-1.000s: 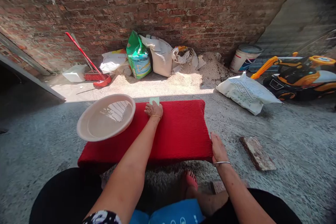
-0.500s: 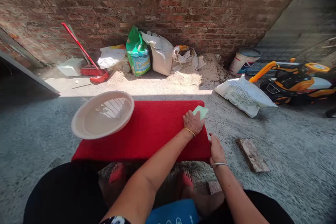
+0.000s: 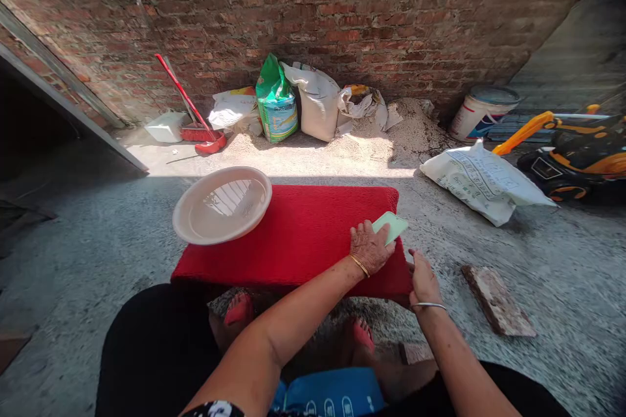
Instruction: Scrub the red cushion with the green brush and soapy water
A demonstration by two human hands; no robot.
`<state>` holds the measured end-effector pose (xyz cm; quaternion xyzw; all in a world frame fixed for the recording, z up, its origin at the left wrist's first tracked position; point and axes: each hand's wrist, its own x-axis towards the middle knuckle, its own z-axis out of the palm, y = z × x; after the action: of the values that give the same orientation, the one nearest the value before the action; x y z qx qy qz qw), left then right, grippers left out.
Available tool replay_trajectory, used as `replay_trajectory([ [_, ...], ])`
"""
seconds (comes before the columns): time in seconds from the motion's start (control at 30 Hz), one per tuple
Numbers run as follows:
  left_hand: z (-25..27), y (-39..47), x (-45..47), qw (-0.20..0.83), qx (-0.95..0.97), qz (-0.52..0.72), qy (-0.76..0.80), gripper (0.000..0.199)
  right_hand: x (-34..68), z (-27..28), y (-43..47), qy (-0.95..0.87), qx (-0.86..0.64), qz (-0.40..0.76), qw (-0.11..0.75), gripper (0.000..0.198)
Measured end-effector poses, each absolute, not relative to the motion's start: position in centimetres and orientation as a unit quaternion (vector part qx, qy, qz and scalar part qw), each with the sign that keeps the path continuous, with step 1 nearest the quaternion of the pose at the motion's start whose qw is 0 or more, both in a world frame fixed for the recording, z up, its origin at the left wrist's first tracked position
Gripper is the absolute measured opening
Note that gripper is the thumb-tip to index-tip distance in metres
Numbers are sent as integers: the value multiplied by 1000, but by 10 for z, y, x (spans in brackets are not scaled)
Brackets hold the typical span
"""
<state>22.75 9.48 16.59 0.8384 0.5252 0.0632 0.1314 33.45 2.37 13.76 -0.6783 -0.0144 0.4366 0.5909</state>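
Note:
A red, towel-like cloth (image 3: pixel 303 234) lies spread over a low bench. My left hand (image 3: pixel 372 246) presses down near its right end, fingers closed over a flat pale green block (image 3: pixel 391 227) with rounded corners. Whether this is a soap bar or a brush I cannot tell; my palm hides part of it. At the cloth's right edge, my right hand (image 3: pixel 425 280) is curled against the side, with its fingertips partly hidden there. A wide pale basin (image 3: pixel 183 215) holding water stands on the cloth's left end.
A brick (image 3: pixel 499 300) lies on the concrete at right, below a white sack (image 3: pixel 484 182). Along the brick wall are a dustpan (image 3: pixel 211 144), a green bag (image 3: pixel 277 111), a beige sack (image 3: pixel 317 111) and a bucket (image 3: pixel 482 114). A yellow-black ride-on toy (image 3: pixel 577 163) stands far right.
The view has turned left, so the scene sits farther right in the picture. My left hand and the green block have shifted slightly nearer to me on the cloth. My right hand stays at the edge.

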Motion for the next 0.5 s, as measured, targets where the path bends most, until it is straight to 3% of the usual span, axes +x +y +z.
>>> replay_trajectory([
  [0.27,179,144,61,8,634,37,773,54,330,137,25,-64,-679,430,591,29],
  [0.37,171,126,87,25,664,26,747,55,330,140,26,-51,-680,432,591,26],
  [0.5,164,69,177,79,798,30,597,57,333,142,27,-38,-692,414,590,25],
])
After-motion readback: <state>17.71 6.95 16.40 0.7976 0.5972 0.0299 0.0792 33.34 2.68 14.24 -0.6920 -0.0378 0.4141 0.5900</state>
